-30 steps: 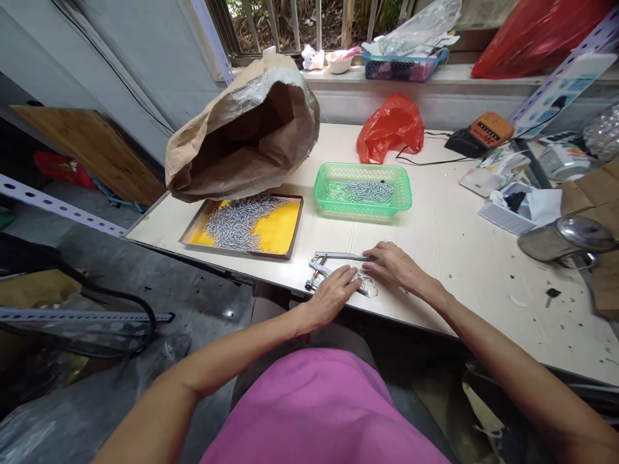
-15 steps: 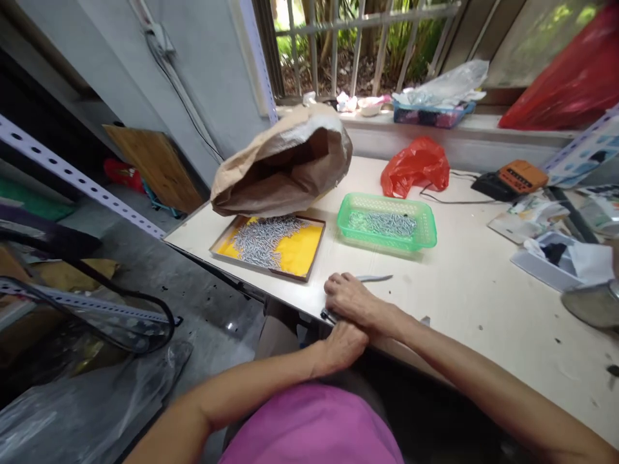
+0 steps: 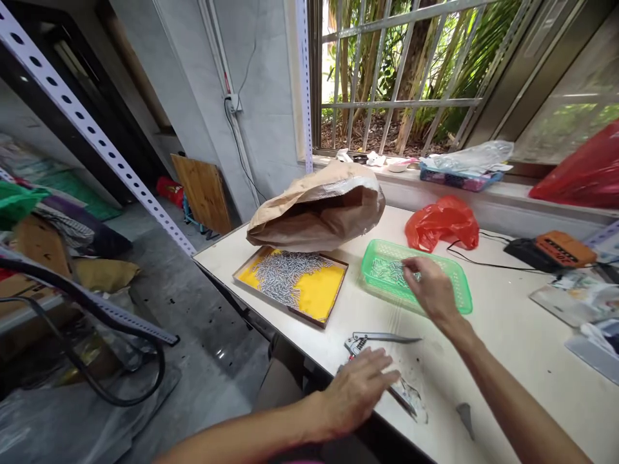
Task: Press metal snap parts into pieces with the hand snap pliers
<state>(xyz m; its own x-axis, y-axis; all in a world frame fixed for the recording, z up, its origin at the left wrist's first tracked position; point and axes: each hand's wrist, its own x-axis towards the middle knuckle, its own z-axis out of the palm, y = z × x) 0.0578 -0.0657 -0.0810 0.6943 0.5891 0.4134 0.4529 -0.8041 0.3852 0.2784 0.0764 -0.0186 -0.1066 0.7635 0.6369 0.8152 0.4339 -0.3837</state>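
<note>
My left hand (image 3: pixel 358 390) is at the table's front edge, fingers stretched out flat and slightly apart over a plier-like metal hand tool (image 3: pixel 387 336) with a spring. It partly covers the tool; whether it presses on it I cannot tell. My right hand (image 3: pixel 432 290) is over the green plastic basket (image 3: pixel 461 293), fingers curled together near the small silver metal pins (image 3: pixel 387 270) inside. Whatever is between its fingertips is too small to make out. Left of the basket, a shallow tray (image 3: pixel 322 291) with a yellow bottom holds a heap of similar silver pins (image 3: pixel 283 274).
A large brown paper sack (image 3: pixel 319 206) lies behind the tray, its mouth facing me. A red plastic bag (image 3: pixel 442 222) and an orange-black device (image 3: pixel 563 249) with a cord stand further back. A grey pointed piece (image 3: pixel 465 419) lies at the right front.
My hands were together at the table edge and have parted. The right has moved forward to the green basket; the left has opened out flat over the tool. The view has tilted up.
</note>
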